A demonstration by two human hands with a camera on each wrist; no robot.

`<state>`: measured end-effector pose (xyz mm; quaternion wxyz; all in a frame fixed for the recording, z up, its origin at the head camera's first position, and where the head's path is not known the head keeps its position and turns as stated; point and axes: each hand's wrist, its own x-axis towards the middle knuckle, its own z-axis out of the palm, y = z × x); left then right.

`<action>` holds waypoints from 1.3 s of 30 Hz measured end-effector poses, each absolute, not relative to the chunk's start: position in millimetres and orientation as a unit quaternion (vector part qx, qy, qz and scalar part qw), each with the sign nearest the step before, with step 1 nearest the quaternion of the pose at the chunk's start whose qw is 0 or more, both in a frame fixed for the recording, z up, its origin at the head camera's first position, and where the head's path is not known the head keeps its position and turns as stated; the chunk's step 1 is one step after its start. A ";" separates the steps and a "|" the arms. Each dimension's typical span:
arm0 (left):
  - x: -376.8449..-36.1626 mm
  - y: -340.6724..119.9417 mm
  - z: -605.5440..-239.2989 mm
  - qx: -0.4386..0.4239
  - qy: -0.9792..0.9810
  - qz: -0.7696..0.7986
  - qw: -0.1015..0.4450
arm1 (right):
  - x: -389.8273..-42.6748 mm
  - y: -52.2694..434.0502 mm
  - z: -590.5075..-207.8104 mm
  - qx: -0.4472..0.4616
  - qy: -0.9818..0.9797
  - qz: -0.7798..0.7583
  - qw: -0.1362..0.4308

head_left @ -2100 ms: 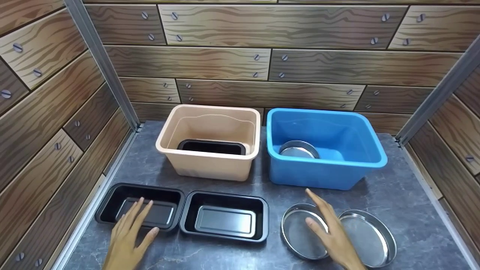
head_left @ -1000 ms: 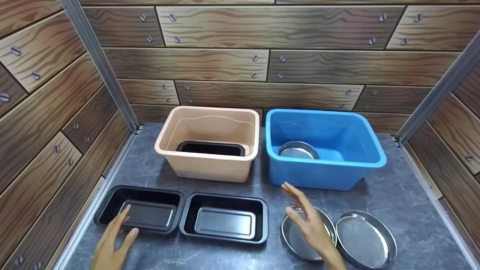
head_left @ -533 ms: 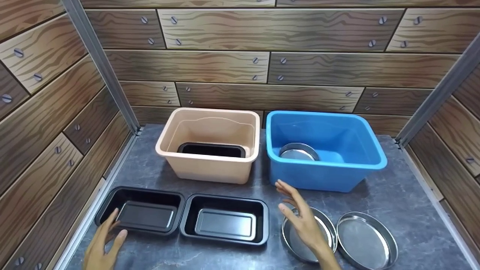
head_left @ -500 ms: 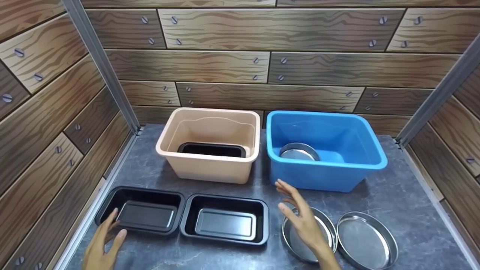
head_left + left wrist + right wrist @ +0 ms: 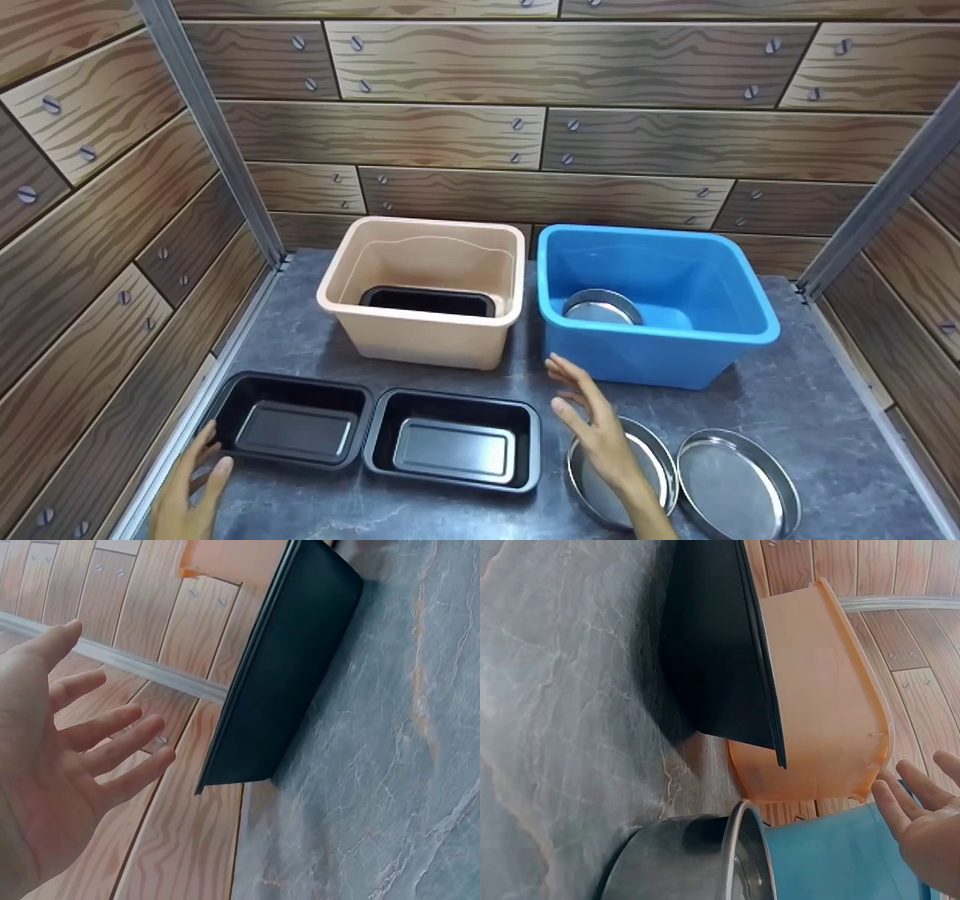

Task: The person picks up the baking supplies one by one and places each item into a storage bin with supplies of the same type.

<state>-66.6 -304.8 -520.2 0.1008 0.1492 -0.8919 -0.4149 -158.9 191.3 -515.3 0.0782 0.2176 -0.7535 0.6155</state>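
My left hand (image 5: 187, 484) hovers at the near left corner of a black loaf pan (image 5: 296, 427), fingers spread and holding nothing. In the left wrist view that hand (image 5: 82, 742) shows its open palm beside the pan's dark outer wall (image 5: 285, 667). A second loaf pan (image 5: 454, 442) lies just right of the first. My right hand (image 5: 596, 427), fingers loosely extended, is above a round metal cake pan (image 5: 600, 491) and partly covers it. Another round cake pan (image 5: 739, 484) sits to its right. The right wrist view has this hand (image 5: 930, 825) at the edge.
Behind the pans stand a beige bin (image 5: 420, 334) with a black loaf pan (image 5: 427, 301) inside and a blue bin (image 5: 652, 356) holding a round pan (image 5: 602, 307). Wood-patterned walls (image 5: 450, 135) and metal corner posts (image 5: 210, 127) enclose the grey marbled table (image 5: 817, 420).
My left hand has drawn left and toward me, off the left loaf pan. My right hand has shifted left and slightly forward over the round pan. The pans and bins stay put.
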 end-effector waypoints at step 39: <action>-71.5 -339.5 -561.2 0.241 -0.829 -0.485 0.140 | -176.6 147.0 -486.1 0.155 -0.733 0.658 0.075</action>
